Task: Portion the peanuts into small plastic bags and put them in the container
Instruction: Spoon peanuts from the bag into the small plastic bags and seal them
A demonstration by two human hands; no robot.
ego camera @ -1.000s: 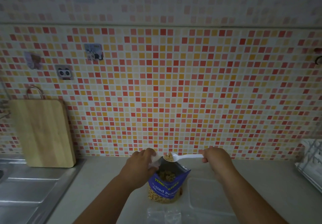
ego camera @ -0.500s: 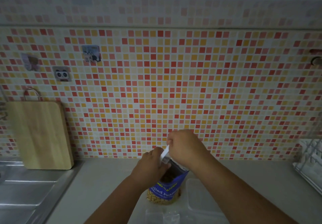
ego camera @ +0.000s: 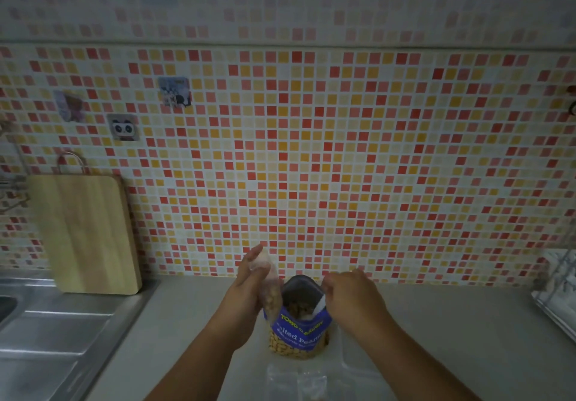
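A blue peanut pouch [ego camera: 298, 329] stands open on the counter, with peanuts visible inside and through its clear bottom. My left hand [ego camera: 249, 294] holds a small clear plastic bag [ego camera: 270, 285] upright just left of the pouch's mouth; some peanuts sit in the bag. My right hand [ego camera: 349, 297] grips a white plastic spoon [ego camera: 318, 305] whose bowl end dips into the pouch. A clear plastic container [ego camera: 352, 369] lies on the counter to the right of and in front of the pouch. More clear small bags [ego camera: 296, 382] lie at the bottom edge.
A wooden cutting board [ego camera: 84, 232] leans on the tiled wall at the left, beside a steel sink [ego camera: 46, 332]. A dish rack [ego camera: 558, 294] sits at the right edge. The grey counter [ego camera: 452, 322] runs along the wall.
A second ago the spoon held peanuts above the pouch. My right hand then tipped it at the small bag and has now lowered it back into the pouch. My left hand lifted the bag slightly.
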